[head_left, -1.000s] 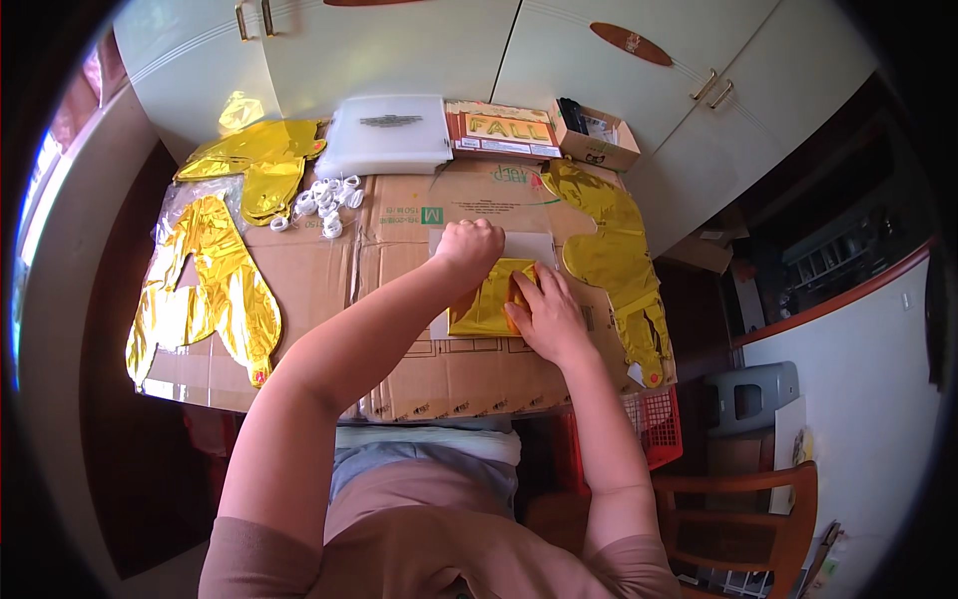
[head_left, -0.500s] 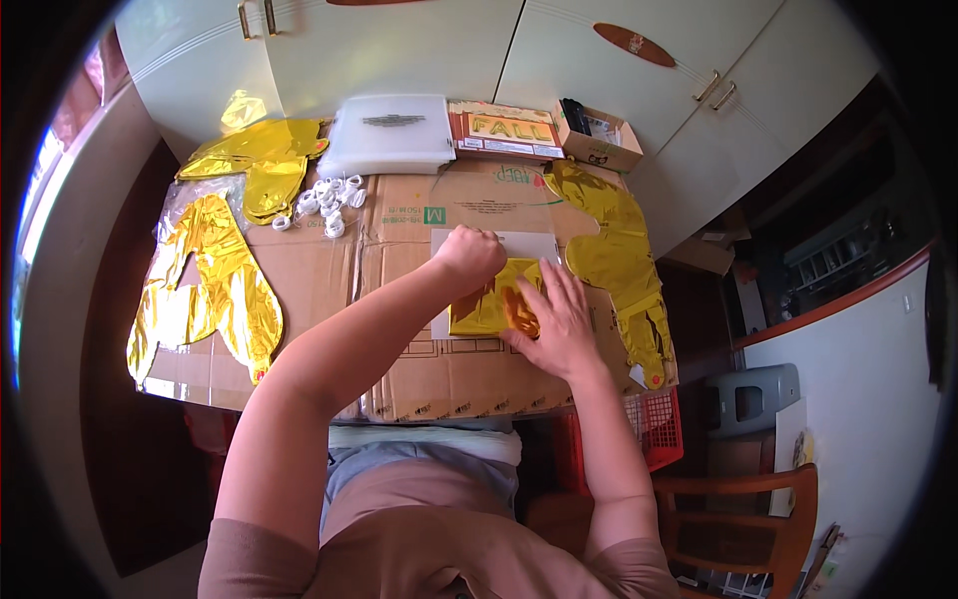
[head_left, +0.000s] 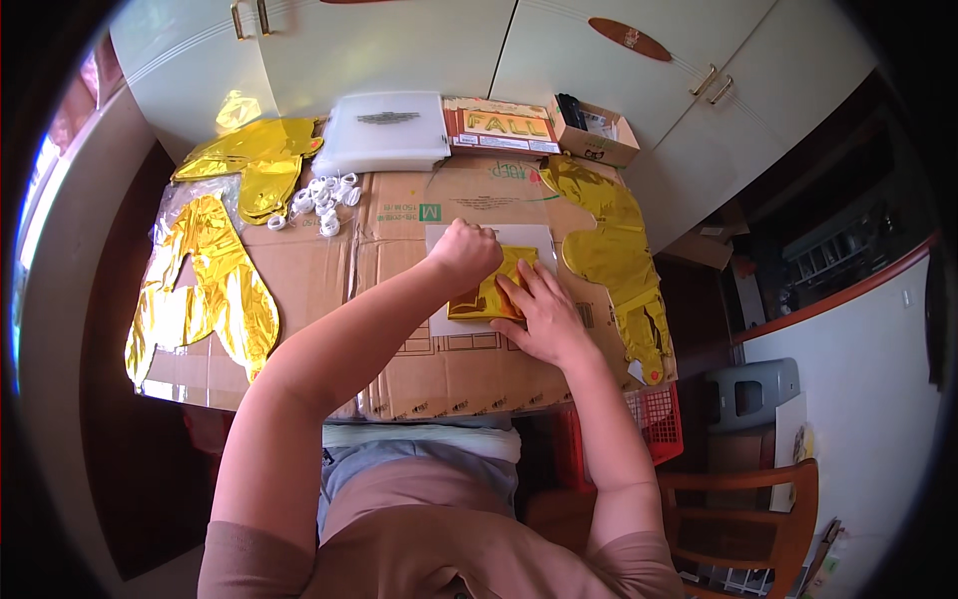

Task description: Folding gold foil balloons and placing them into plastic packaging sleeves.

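Observation:
A folded gold foil balloon (head_left: 487, 296) lies on a white sheet (head_left: 524, 238) in the middle of the cardboard-covered table (head_left: 439, 369). My left hand (head_left: 465, 250) is a closed fist pressing on the upper left of the folded foil. My right hand (head_left: 542, 314) lies flat, fingers spread, on the foil's lower right side, holding it down. Most of the foil is hidden under both hands.
Flat gold foil balloons lie at the left (head_left: 205, 285), far left (head_left: 254, 160) and right (head_left: 609, 250). Several white plastic rings (head_left: 321, 195) sit near a white board (head_left: 384, 130). A printed package (head_left: 504, 125) and a small open box (head_left: 594, 130) stand at the back. A wooden chair (head_left: 758, 519) is at lower right.
My right hand has slid a little down and right over the folded foil. My left fist has stayed on the foil's upper edge.

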`<state>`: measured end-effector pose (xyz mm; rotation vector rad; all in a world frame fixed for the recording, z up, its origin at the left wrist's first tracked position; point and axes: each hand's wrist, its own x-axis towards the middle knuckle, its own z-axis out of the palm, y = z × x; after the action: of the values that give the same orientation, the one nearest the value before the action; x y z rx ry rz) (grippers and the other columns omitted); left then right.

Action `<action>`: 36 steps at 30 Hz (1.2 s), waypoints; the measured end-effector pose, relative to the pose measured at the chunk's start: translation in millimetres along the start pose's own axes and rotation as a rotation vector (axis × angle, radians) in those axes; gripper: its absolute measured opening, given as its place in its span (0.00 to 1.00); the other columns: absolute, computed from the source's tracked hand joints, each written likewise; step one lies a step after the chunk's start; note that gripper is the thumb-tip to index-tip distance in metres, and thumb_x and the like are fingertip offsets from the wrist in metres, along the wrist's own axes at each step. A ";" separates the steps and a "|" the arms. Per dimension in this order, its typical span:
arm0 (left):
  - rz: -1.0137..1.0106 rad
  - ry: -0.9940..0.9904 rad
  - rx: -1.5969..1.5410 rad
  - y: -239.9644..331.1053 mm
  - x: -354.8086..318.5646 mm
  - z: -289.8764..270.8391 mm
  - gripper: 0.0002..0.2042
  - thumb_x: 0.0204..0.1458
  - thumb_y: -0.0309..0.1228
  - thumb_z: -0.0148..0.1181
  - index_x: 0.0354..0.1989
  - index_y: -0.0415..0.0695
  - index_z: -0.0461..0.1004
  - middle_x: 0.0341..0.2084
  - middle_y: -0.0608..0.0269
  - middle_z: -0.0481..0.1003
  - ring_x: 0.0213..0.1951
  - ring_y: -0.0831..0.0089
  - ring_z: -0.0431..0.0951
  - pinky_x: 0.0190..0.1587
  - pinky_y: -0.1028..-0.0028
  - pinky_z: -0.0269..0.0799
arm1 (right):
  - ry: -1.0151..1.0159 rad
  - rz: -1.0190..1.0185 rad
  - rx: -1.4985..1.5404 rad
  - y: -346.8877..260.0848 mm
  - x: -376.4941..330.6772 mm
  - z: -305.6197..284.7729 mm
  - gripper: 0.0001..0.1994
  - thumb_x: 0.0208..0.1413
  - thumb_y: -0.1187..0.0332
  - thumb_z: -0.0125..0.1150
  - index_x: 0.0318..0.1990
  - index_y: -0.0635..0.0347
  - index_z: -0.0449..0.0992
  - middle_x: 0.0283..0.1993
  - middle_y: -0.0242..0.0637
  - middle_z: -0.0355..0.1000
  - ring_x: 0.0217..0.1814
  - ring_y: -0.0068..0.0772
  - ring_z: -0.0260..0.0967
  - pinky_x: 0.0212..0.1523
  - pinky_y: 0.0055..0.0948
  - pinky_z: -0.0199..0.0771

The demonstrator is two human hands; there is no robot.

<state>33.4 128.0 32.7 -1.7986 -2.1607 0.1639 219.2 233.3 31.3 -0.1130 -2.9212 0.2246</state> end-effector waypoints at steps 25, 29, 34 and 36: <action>-0.472 0.323 -0.615 -35.6 -61.4 -3.4 0.20 0.52 0.25 0.57 0.56 0.41 0.74 0.45 0.51 0.77 0.43 0.54 0.80 0.50 0.62 0.76 | 0.281 0.330 0.396 39.3 22.0 -10.2 0.27 0.61 0.55 0.61 0.61 0.65 0.72 0.64 0.54 0.68 0.67 0.55 0.64 0.68 0.44 0.63; -0.864 0.330 -1.141 -31.9 -72.3 2.3 0.26 0.50 0.27 0.57 0.61 0.35 0.69 0.53 0.44 0.73 0.51 0.54 0.78 0.54 0.61 0.75 | 0.276 0.375 0.258 52.9 57.3 -2.2 0.26 0.61 0.58 0.61 0.61 0.66 0.71 0.63 0.54 0.69 0.65 0.54 0.67 0.67 0.42 0.66; -0.972 0.371 -1.503 -21.1 -76.6 -8.1 0.33 0.52 0.29 0.61 0.67 0.31 0.60 0.62 0.43 0.68 0.56 0.58 0.76 0.55 0.66 0.74 | -0.007 0.341 0.112 32.2 69.8 1.0 0.28 0.62 0.55 0.58 0.64 0.64 0.69 0.69 0.56 0.63 0.72 0.55 0.59 0.71 0.42 0.59; -0.984 0.449 -1.580 -13.8 -90.3 -11.8 0.32 0.53 0.28 0.61 0.67 0.32 0.60 0.62 0.44 0.67 0.59 0.60 0.73 0.58 0.67 0.72 | 0.001 0.307 0.076 27.7 60.9 8.9 0.28 0.63 0.54 0.58 0.63 0.64 0.70 0.69 0.56 0.62 0.73 0.55 0.56 0.73 0.43 0.56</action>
<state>38.0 36.1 32.3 -0.5805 -2.4898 -2.3439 159.6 264.8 30.6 -0.5503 -2.8770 0.3815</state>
